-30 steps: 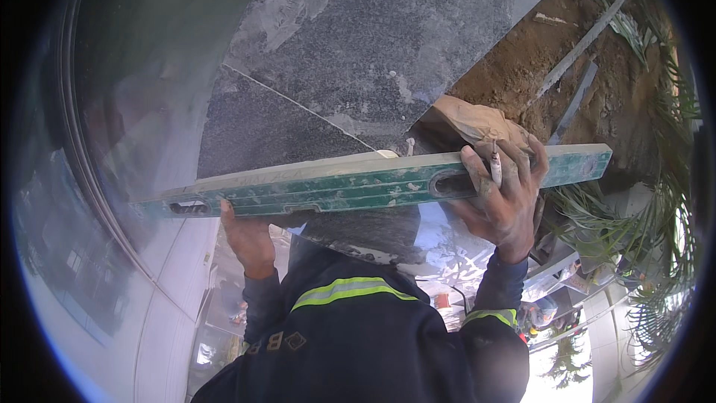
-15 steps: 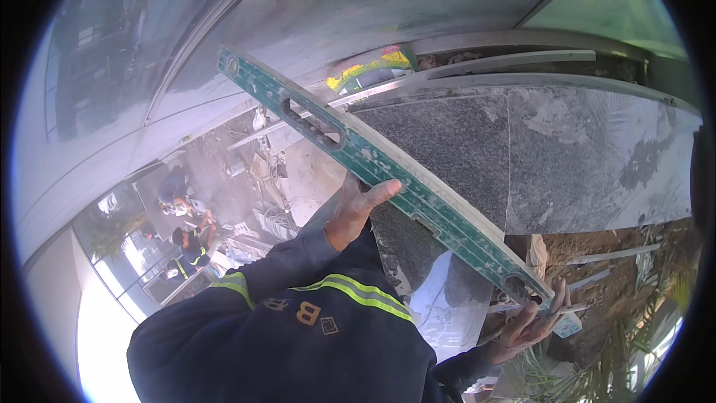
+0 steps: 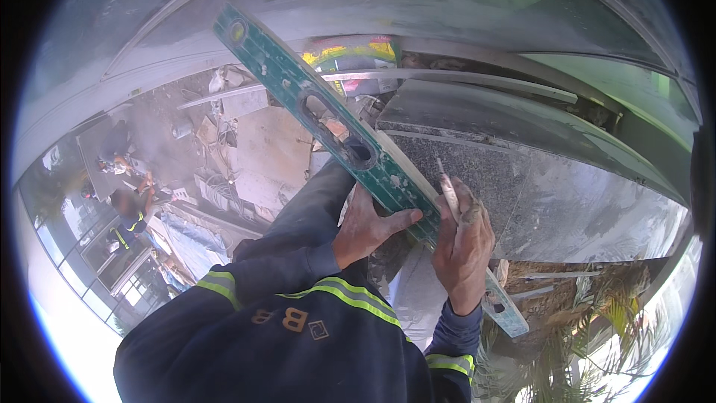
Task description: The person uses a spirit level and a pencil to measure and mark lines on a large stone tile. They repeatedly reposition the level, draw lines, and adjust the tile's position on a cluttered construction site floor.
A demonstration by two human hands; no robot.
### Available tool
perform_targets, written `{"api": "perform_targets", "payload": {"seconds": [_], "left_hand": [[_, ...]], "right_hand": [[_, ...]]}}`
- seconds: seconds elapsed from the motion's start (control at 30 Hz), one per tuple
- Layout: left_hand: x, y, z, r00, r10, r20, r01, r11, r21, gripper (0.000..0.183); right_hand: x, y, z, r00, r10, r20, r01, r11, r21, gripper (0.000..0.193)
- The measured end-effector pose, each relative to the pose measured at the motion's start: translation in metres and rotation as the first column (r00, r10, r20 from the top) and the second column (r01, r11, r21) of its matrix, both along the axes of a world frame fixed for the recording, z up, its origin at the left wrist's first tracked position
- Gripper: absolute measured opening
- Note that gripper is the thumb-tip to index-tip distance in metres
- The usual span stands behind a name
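A long, dusty green spirit level runs slantwise across the view, from upper left to lower right. My left hand grips its near edge around the middle, with the thumb lying on its face. Close beside it, my right hand is over the level's lower half, its fingers pinching a slim, pale, pen-like marking tool. The thin tip points away from me, above a dark stone slab; whether it touches cannot be made out.
Pale, dusty slab surface continues to the right. A long strip and a yellow-green bag lie along the glossy wall. Palm leaves stand at lower right. Two people work among rubble and dust at left.
My right hand has come from the level's lower end to near its middle, now showing the pen-like tool. The level has shifted left and tilts more steeply.
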State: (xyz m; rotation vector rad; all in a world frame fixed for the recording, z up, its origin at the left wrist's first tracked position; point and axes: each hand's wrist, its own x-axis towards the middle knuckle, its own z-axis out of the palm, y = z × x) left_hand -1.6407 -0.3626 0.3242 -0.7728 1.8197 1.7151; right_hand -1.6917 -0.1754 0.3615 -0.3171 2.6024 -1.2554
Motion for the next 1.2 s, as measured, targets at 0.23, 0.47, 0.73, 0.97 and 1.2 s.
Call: {"api": "perform_targets", "payload": {"seconds": [0.23,0.47,0.73,0.97,1.2], "left_hand": [[-0.019,-0.022,0.014,0.964,0.264,-0.012,-0.249,0.923,0.292,0.092],[-0.022,-0.033,0.003,0.938,0.347,0.012,-0.324,0.863,0.387,0.078],[-0.022,-0.043,0.005,0.957,0.283,0.064,-0.284,0.870,0.404,0.073],[-0.013,-0.050,-0.011,0.944,0.326,0.042,-0.299,0.799,0.523,0.082],[-0.038,-0.061,-0.026,0.889,0.431,0.155,-0.411,0.600,0.687,0.102]], "right_hand": [[-0.014,-0.052,-0.014,0.991,-0.128,0.032,0.130,0.988,-0.088,0.049],[-0.017,-0.061,-0.016,0.993,-0.114,-0.001,0.114,0.993,0.031,0.043],[-0.015,-0.063,-0.017,0.991,-0.131,-0.008,0.131,0.991,0.036,0.038],[-0.014,-0.066,-0.015,0.987,-0.159,-0.005,0.159,0.987,0.031,0.032],[-0.061,-0.072,-0.002,0.986,-0.120,0.120,0.114,0.992,0.055,0.028]]}}
